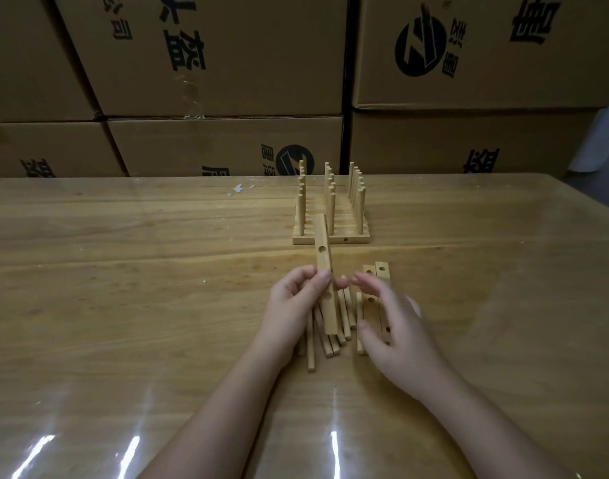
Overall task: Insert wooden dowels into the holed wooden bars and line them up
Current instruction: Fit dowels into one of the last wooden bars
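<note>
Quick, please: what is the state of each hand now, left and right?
Left hand: holds a wooden bar.
Right hand: open, holds nothing.

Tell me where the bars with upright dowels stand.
In the head view, the bars with upright dowels stand near the far edge of the table, slightly right of centre, just beyond the holed bar that the left hand holds.

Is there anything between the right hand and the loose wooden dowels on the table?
Nothing visible blocks it. The right hand hovers open beside the pile of loose pale round wooden dowels. The long holed wooden bar, gripped by the left hand, overlaps only the pile's left part in this view.
</note>
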A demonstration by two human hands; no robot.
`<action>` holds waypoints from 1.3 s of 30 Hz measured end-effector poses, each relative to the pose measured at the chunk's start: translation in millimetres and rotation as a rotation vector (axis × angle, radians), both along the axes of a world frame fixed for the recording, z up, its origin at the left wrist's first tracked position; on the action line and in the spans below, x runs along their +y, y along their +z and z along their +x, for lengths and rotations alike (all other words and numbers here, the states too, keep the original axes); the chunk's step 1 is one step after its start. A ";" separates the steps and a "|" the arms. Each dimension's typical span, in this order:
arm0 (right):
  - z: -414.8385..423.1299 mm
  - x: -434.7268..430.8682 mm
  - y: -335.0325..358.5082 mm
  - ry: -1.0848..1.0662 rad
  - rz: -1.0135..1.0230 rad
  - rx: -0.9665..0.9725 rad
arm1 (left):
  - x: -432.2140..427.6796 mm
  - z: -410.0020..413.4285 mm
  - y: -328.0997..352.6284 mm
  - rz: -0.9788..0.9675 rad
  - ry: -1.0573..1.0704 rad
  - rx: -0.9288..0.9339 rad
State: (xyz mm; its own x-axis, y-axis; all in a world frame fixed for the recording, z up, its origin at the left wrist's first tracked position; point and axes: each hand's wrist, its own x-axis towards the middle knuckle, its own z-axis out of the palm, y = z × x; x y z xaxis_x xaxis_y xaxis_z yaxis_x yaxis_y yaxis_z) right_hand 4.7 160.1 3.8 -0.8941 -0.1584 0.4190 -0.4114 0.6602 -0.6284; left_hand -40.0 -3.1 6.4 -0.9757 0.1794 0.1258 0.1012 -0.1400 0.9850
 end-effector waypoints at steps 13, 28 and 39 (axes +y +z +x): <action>-4.4 7.8 -3.1 -0.156 0.213 -0.174 | -3.1 -3.3 6.4 0.285 -0.004 -0.132; -4.2 10.1 -3.0 -0.229 0.451 -0.192 | -4.9 -6.0 2.7 0.332 -0.029 -0.134; -3.3 10.0 -3.0 -0.246 0.440 -0.202 | -3.9 -7.7 2.6 0.304 -0.001 -0.137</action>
